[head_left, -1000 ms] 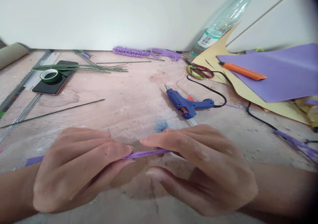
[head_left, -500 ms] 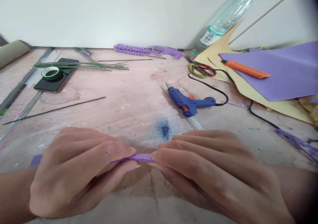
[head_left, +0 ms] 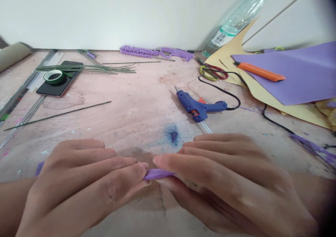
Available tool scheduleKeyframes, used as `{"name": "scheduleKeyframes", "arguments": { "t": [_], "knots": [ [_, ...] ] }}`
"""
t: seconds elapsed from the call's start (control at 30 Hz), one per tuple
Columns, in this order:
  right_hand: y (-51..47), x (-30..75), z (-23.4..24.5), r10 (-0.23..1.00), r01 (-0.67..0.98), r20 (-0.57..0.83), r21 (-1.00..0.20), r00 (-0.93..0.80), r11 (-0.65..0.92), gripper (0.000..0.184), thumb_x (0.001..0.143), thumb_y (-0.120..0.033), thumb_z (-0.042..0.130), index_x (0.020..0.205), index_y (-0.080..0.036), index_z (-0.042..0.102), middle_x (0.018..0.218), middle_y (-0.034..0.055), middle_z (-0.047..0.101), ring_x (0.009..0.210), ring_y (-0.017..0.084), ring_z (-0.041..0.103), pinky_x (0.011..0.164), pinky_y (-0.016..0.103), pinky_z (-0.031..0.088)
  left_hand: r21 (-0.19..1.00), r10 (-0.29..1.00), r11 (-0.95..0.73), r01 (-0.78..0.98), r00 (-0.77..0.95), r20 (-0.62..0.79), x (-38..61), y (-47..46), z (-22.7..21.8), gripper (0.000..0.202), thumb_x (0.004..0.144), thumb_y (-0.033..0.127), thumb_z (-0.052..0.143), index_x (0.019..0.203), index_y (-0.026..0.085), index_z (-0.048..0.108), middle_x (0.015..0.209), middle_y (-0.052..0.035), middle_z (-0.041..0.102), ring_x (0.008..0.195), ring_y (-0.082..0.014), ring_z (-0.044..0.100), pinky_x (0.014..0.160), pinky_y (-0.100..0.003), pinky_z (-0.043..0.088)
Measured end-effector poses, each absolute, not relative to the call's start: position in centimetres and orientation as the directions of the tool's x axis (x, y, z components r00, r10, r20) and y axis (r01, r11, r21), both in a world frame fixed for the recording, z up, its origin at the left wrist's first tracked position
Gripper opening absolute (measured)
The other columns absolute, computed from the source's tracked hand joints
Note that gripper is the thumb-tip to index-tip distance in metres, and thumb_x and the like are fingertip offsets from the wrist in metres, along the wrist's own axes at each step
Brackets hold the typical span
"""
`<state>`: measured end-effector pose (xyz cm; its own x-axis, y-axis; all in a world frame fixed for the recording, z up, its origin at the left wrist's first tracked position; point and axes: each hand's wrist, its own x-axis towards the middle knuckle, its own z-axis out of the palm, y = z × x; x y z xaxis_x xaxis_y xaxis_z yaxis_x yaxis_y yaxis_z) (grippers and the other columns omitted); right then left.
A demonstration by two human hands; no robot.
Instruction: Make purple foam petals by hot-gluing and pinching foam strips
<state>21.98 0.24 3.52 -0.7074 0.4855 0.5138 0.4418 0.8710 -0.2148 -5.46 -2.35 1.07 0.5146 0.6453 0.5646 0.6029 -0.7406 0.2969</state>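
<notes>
A narrow purple strip (head_left: 158,174), thin like paper or foam, spans the small gap between my two hands close to the table's front. Its left end is pinched between the thumb and index finger of my left hand (head_left: 86,181). My right hand (head_left: 225,181) has the other end between thumb and index finger, with that index fingertip reaching over the strip. The rest of the strip is hidden by my fingers. Just beyond my right hand lies a blue hot glue gun (head_left: 193,105), nozzle toward the upper left.
Green wire stems (head_left: 86,68) and a tape roll (head_left: 54,77) rest on a phone (head_left: 49,89). A single stem (head_left: 60,115) lies at left. Scissors (head_left: 212,72), an orange utility knife (head_left: 259,71), purple sheet (head_left: 294,86) and bottle (head_left: 236,23) are at right; a fuzzy purple spike (head_left: 139,51) lies behind.
My left hand has shifted rightward and closer along the strip. My right index finger has slid left over it, and the visible piece sits slightly lower and farther right.
</notes>
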Motion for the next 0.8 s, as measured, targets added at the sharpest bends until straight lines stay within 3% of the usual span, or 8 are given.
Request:
{"name": "scheduleKeyframes", "arguments": {
  "t": [0.1, 0.23, 0.4, 0.6, 0.8],
  "knots": [
    [0.5, 22.2, 3.3, 0.469, 0.393, 0.473, -0.257, -0.746, 0.883, 0.013, 0.097, -0.008, 0.060, 0.102, -0.020, 0.059, 0.070, -0.0070, 0.066, 0.055, 0.008, 0.063, 0.051, 0.028, 0.045, 0.279, 0.616, -0.761, 0.586, 0.516, 0.596, -3.9, -1.9, 2.1, 0.006, 0.094, 0.026, 0.073, 0.093, 0.024, 0.079, 0.075, 0.0067, 0.082, 0.059, -0.0137, 0.077, 0.058, -0.022, 0.067],
    [0.7, 22.3, 2.8, 0.454, 0.388, 0.479, -0.236, -0.751, 0.891, 0.012, 0.097, -0.008, 0.059, 0.100, -0.020, 0.058, 0.068, -0.0066, 0.066, 0.057, 0.009, 0.060, 0.053, 0.029, 0.044, 0.257, 0.564, -0.788, 0.559, 0.489, 0.665, -1.5, -1.0, 3.6, 0.036, 0.103, 0.021, 0.061, 0.068, 0.020, 0.063, 0.056, 0.0065, 0.074, 0.043, -0.0103, 0.069, 0.034, -0.019, 0.049],
    [0.7, 22.2, 2.3, 0.445, 0.405, 0.523, -0.197, -0.727, 0.893, 0.013, 0.096, -0.008, 0.061, 0.100, -0.020, 0.060, 0.066, -0.0059, 0.067, 0.061, 0.011, 0.065, 0.058, 0.028, 0.049, 0.286, 0.576, -0.782, 0.554, 0.467, 0.671, -0.8, -0.7, 4.0, 0.023, 0.103, 0.019, 0.060, 0.082, 0.021, 0.067, 0.058, 0.0083, 0.075, 0.040, -0.0102, 0.067, 0.033, -0.021, 0.046],
    [0.4, 21.8, 2.1, 0.475, 0.375, 0.573, -0.292, -0.668, 0.880, 0.014, 0.094, -0.016, 0.069, 0.106, -0.018, 0.061, 0.072, -0.0046, 0.072, 0.058, 0.011, 0.064, 0.056, 0.027, 0.052, 0.320, 0.597, -0.776, 0.543, 0.471, 0.649, -0.9, -1.3, 3.3, 0.029, 0.105, 0.020, 0.056, 0.078, 0.021, 0.066, 0.052, 0.0077, 0.070, 0.038, -0.0113, 0.065, 0.033, -0.024, 0.047],
    [0.8, 21.5, 2.4, 0.449, 0.333, 0.596, -0.300, -0.666, 0.894, 0.009, 0.096, -0.015, 0.068, 0.104, -0.016, 0.063, 0.073, -0.0041, 0.073, 0.057, 0.009, 0.063, 0.055, 0.024, 0.049, 0.294, 0.571, -0.798, 0.526, 0.504, 0.648, -1.1, -1.3, 3.7, 0.030, 0.104, 0.014, 0.057, 0.077, 0.019, 0.067, 0.062, 0.0071, 0.077, 0.034, -0.0078, 0.059, 0.033, -0.023, 0.045]
  ]
}}
